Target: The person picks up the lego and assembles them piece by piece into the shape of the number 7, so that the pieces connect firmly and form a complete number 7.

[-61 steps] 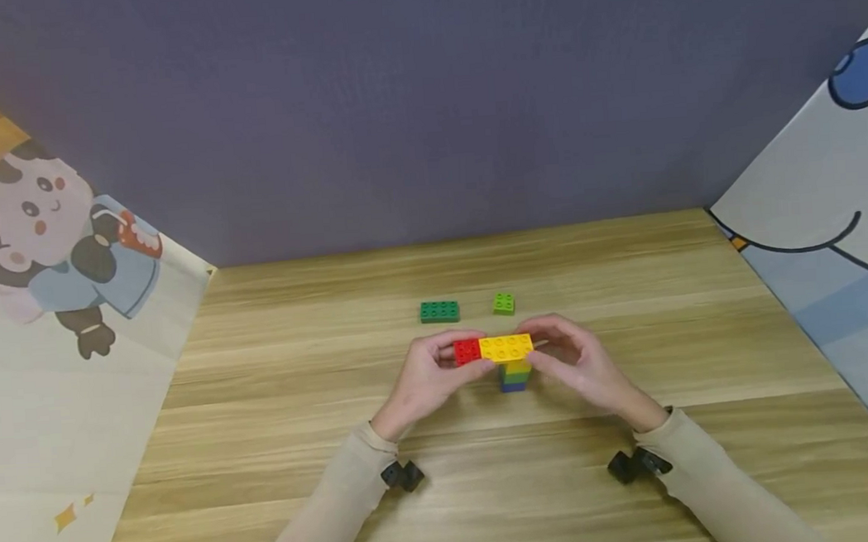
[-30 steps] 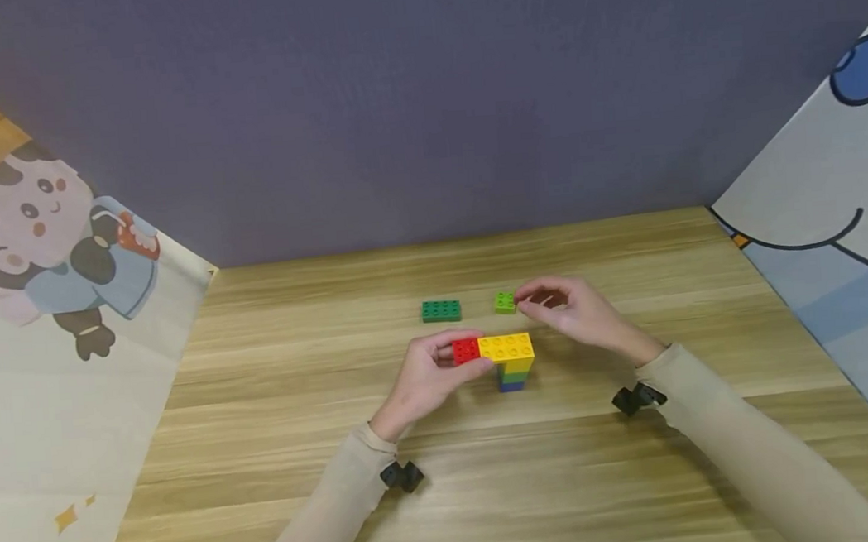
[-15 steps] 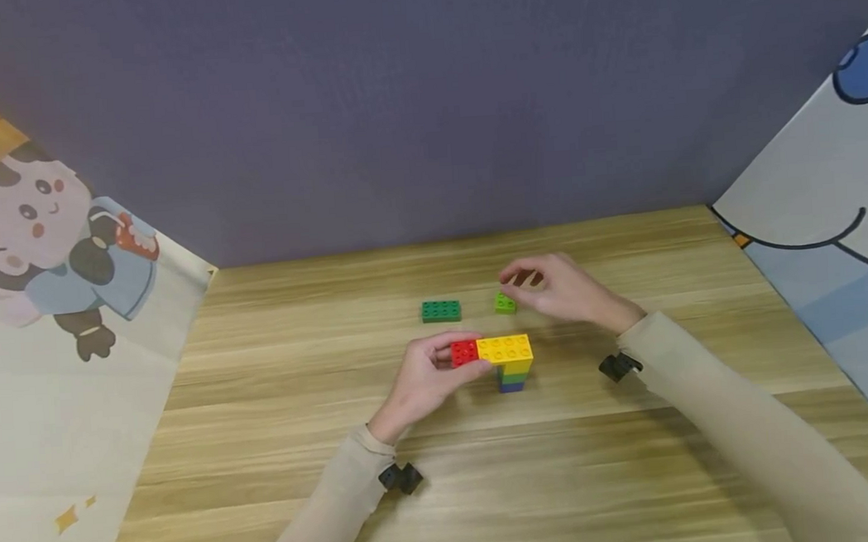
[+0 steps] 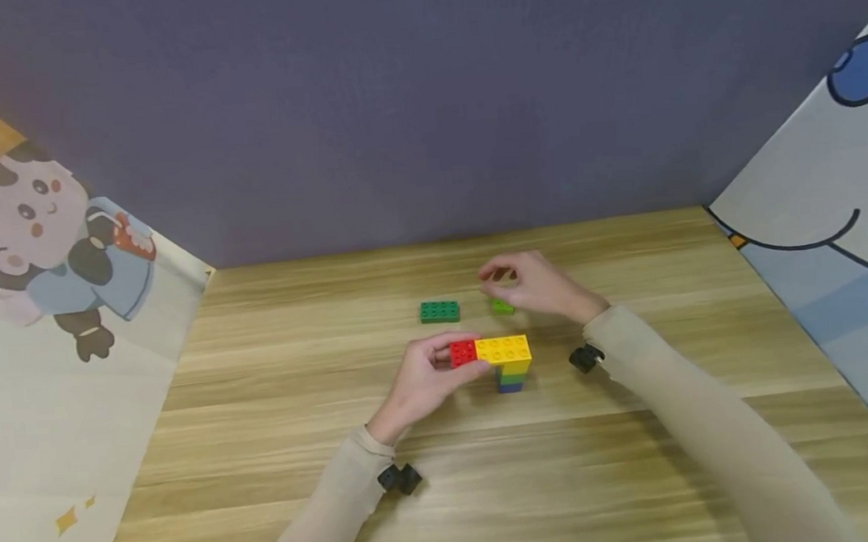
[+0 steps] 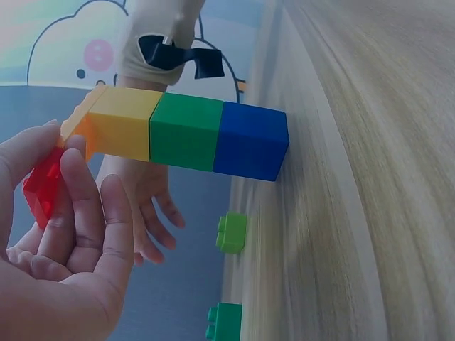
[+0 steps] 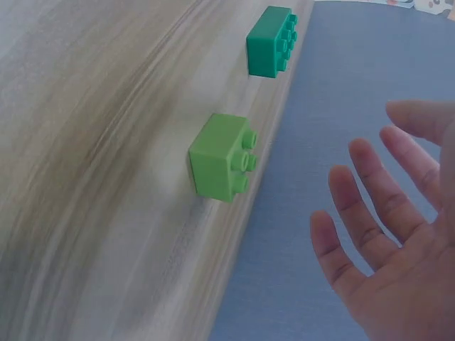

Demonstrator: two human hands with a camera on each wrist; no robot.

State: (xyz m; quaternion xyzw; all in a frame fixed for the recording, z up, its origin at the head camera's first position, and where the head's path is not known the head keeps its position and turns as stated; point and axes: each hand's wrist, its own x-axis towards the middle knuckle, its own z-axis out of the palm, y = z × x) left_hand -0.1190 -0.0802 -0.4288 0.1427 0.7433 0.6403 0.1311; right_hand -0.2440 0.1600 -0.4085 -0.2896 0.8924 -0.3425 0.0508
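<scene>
My left hand (image 4: 426, 379) pinches a red toy brick (image 4: 463, 352) between thumb and fingers. That brick lies end to end with a yellow brick (image 4: 503, 349), which tops an upright column of yellow, green (image 5: 186, 131) and blue (image 5: 252, 141) blocks on the table. The join between red and yellow is partly covered by fingers in the left wrist view. Beyond the column, my right hand (image 4: 535, 285) hovers with relaxed, slightly bent fingers over a small lime-green brick (image 6: 220, 156). A gap separates hand and brick in the right wrist view, and nothing is in that hand.
A longer dark green brick (image 4: 440, 312) lies studs up on the wooden table (image 4: 297, 354), left of the lime one. Behind the table rises a dark blue-grey panel (image 4: 424, 114). Printed cartoon panels stand at the left (image 4: 57, 327) and right (image 4: 845, 155).
My right hand has left the yellow brick, reached away to the lime-green brick, then drifted left above it towards the dark green one. The left hand keeps its hold on the red brick.
</scene>
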